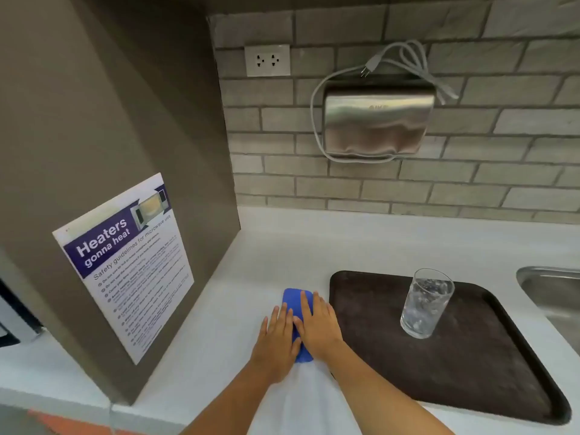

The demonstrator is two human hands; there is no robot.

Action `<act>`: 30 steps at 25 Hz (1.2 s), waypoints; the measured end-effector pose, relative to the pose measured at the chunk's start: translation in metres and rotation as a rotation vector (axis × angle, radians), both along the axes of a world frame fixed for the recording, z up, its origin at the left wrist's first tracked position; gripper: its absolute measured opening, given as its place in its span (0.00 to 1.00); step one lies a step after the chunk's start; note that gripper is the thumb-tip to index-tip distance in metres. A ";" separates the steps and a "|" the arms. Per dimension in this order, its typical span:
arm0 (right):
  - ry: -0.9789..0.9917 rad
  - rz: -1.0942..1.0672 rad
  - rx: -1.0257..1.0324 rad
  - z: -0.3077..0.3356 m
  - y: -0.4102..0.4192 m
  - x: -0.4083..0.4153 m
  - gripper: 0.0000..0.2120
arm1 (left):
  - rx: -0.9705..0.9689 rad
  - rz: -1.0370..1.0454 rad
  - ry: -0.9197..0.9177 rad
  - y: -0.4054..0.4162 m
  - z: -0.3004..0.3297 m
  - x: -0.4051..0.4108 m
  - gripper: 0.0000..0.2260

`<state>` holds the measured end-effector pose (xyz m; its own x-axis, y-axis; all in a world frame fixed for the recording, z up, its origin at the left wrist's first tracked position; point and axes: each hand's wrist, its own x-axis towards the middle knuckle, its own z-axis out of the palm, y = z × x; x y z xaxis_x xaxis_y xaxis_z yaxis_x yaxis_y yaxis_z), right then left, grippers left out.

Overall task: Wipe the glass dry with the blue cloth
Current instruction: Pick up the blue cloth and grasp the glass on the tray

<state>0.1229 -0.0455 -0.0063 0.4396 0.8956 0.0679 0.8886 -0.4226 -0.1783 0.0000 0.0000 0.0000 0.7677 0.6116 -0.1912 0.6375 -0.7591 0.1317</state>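
A clear drinking glass (424,302), wet with droplets, stands upright on a dark brown tray (464,365) at the right. A folded blue cloth (292,299) lies on the white counter just left of the tray. My left hand (276,343) and my right hand (317,324) both rest flat on the cloth, fingers spread, covering most of it. Neither hand touches the glass, which is about a hand's length to the right of my right hand.
A grey cabinet side with a microwave safety poster (125,262) walls off the left. A steel sink (552,296) sits at the right edge. On the brick wall hang a metal dispenser (376,120) with a looped cord and a power outlet (267,60).
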 end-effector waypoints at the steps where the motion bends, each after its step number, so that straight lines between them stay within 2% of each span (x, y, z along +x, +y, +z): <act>1: 0.067 -0.036 -0.024 -0.004 0.002 0.000 0.47 | -0.031 0.013 -0.041 0.004 -0.006 -0.001 0.41; 2: 0.121 -0.086 -0.042 0.000 0.000 -0.004 0.45 | -0.064 0.034 -0.085 0.005 -0.010 -0.002 0.38; 3: 0.127 -0.116 -0.037 -0.002 0.000 -0.005 0.41 | -0.080 0.045 -0.078 0.006 -0.015 -0.003 0.40; 5: 0.161 -0.183 -0.071 -0.003 0.006 -0.004 0.33 | -0.068 0.005 -0.061 0.012 -0.026 -0.005 0.56; 6: 0.172 -0.202 -0.066 -0.001 0.008 -0.006 0.32 | -0.054 -0.002 -0.037 0.013 -0.026 -0.005 0.59; 7: 0.150 -0.191 -0.095 0.002 0.009 -0.008 0.31 | -0.067 -0.001 -0.042 0.014 -0.026 -0.005 0.56; 8: 0.196 -0.193 -0.091 0.004 0.011 -0.010 0.29 | -0.069 -0.004 -0.042 0.015 -0.026 -0.003 0.47; 9: 0.270 -0.193 -0.030 0.006 0.012 -0.012 0.27 | -0.069 -0.014 -0.010 0.015 -0.023 -0.003 0.37; 10: 0.378 -0.213 0.065 0.008 0.012 -0.013 0.23 | -0.071 -0.025 0.023 0.016 -0.020 -0.003 0.32; 11: 0.495 -0.249 0.148 0.012 0.011 -0.017 0.19 | -0.087 -0.037 0.016 0.017 -0.016 -0.003 0.31; 12: 0.559 -0.280 0.226 0.020 0.007 -0.022 0.20 | -0.098 -0.057 -0.016 0.019 -0.014 -0.005 0.31; 16: 0.519 -0.275 0.454 0.041 -0.017 -0.022 0.30 | -0.273 -0.059 -0.396 0.015 -0.005 0.002 0.31; 18: 0.492 -0.307 0.510 0.048 -0.034 -0.012 0.29 | -0.388 -0.060 -0.546 0.000 0.006 0.017 0.30; 19: 0.459 -0.293 0.534 0.048 -0.042 -0.005 0.23 | -0.407 -0.080 -0.585 -0.009 0.012 0.025 0.30; 20: 0.456 -0.268 0.565 0.048 -0.054 0.002 0.17 | -0.386 -0.119 -0.602 -0.019 0.015 0.035 0.29; 21: 0.488 -0.260 0.590 0.045 -0.068 0.011 0.15 | -0.339 -0.169 -0.615 -0.031 0.018 0.046 0.28; 24: 0.528 -0.312 0.684 0.038 -0.118 0.040 0.18 | -0.258 -0.275 -0.666 -0.065 0.020 0.081 0.25; 26: 0.708 -0.397 0.801 0.043 -0.151 0.054 0.18 | -0.309 -0.314 -0.725 -0.082 0.021 0.104 0.20; 28: 0.957 -0.514 0.902 0.049 -0.174 0.067 0.23 | -0.334 -0.293 -0.746 -0.094 0.022 0.126 0.14; 30: 1.020 -0.529 0.925 0.045 -0.195 0.081 0.27 | -0.356 -0.222 -0.735 -0.104 0.023 0.149 0.15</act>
<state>0.2035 -0.2405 0.0390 0.9021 0.4310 -0.0200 -0.0027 -0.0408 -0.9992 0.1487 -0.1040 0.0227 0.8677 0.4292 0.2508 0.1371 -0.6915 0.7093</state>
